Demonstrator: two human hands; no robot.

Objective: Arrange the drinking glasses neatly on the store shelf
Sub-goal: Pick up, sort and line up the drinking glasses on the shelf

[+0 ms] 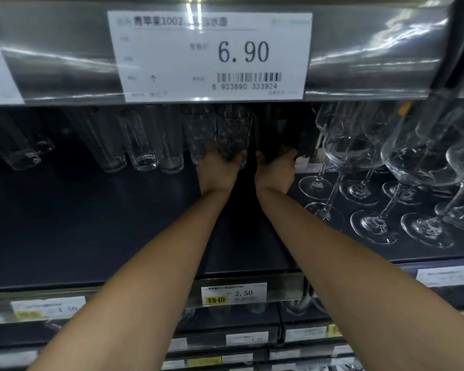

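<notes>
Both my arms reach deep into a dark store shelf (91,223). My left hand (217,170) grips the base of a clear patterned tumbler (233,129) standing at the back, beside a similar tumbler (198,129). My right hand (275,171) is curled round the bottom of a dark tall glass (275,129) just right of it. A thin dark divider (252,156) runs between my two hands. More tall clear glasses (142,140) stand in a row at the back left.
Several stemmed wine glasses (359,162) crowd the right side of the shelf, close to my right forearm. A shelf rail with a 6.90 price tag (212,54) hangs overhead. Lower shelves carry price labels (233,293) and dark boxes (225,325).
</notes>
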